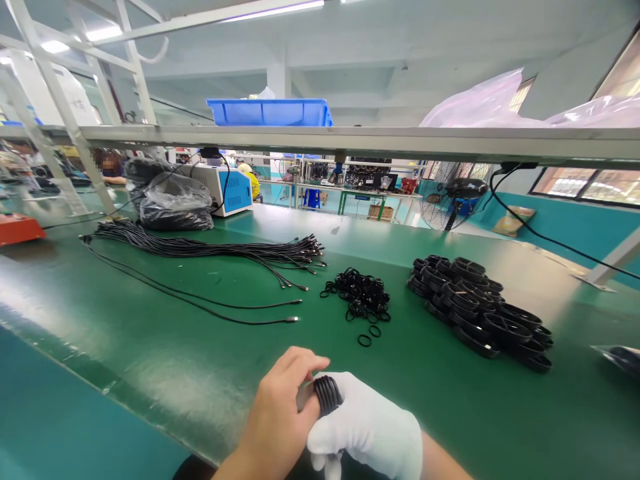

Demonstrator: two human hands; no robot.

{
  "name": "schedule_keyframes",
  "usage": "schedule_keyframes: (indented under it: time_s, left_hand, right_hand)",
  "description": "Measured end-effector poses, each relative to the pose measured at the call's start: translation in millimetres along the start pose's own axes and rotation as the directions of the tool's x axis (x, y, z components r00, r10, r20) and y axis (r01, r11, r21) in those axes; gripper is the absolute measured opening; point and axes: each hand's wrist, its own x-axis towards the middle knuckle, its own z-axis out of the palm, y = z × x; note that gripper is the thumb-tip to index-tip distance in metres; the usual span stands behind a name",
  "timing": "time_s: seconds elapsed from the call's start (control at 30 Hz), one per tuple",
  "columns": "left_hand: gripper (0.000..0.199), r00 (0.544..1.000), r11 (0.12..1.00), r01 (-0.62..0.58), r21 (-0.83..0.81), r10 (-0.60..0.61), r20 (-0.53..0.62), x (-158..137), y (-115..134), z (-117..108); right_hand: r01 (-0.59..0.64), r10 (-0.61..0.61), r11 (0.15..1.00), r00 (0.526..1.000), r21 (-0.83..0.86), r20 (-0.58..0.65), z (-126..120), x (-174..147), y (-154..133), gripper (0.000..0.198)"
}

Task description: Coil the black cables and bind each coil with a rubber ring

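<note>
Close to the table's front edge, my hands meet around a black cable (327, 395) wound into a tight coil with several turns side by side. My bare left hand (283, 403) is closed at the coil's left side, thumb and fingers against it. From the right, my right hand (367, 423) in a white glove grips the same coil, its fingers curled underneath. Both cable ends are hidden by the hands. Beyond them, two loose black rings (369, 335) lie in front of a heap of small black rings (361, 293).
A bundle of straight black cables (215, 249) lies at left, with two cables (220, 310) apart from it. Coiled cables (475, 310) are piled at right. Behind stand a black plastic bag (175, 200) and a blue-white machine (233, 190). A shelf (370, 141) crosses above the green table (150, 360).
</note>
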Motion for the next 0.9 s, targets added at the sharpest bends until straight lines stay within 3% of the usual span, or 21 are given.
schedule_keyframes:
  time_s: [0.27, 0.47, 0.67, 0.73, 0.8, 0.9]
  left_hand:
    - [0.027, 0.970, 0.982, -0.190, -0.017, 0.184, -0.161, -3.2, -10.6, 11.0]
    - [0.028, 0.994, 0.997, -0.058, -0.049, 0.053, -0.096, -1.0, -9.3, 5.8]
    - [0.027, 0.947, 0.964, -0.253, 0.085, 0.264, -0.184, -10.7, -15.2, 10.8]
    - [0.027, 0.938, 0.957, -0.267, 0.114, 0.285, -0.197, -10.1, -14.8, 12.6]
    - [0.026, 0.964, 0.974, -0.201, 0.106, 0.216, -0.156, -6.8, -13.6, 11.3]
    - [0.025, 0.994, 0.999, -0.001, 0.041, 0.005, -0.106, -2.3, -11.9, 5.5]
  right_hand:
    - [-0.008, 0.008, 1.000, 1.000, -0.009, -0.022, 5.5, -0.4, -1.8, 0.003]
    - [0.005, -0.004, 0.998, 1.000, 0.056, -0.028, 3.4, -0.3, -4.0, 0.006]
    - [0.034, -0.035, 0.997, 0.999, 0.066, 0.002, 2.0, 1.4, -2.2, 0.008]
    - [0.036, -0.037, 0.995, 0.999, 0.096, 0.005, 1.7, 1.8, -1.6, 0.010]
    - [0.048, -0.047, 0.989, 0.999, 0.136, -0.009, 0.7, 2.0, -1.5, 0.012]
    - [0.095, -0.087, 0.973, 0.995, 0.209, -0.048, -3.9, 3.1, -0.4, 0.021]
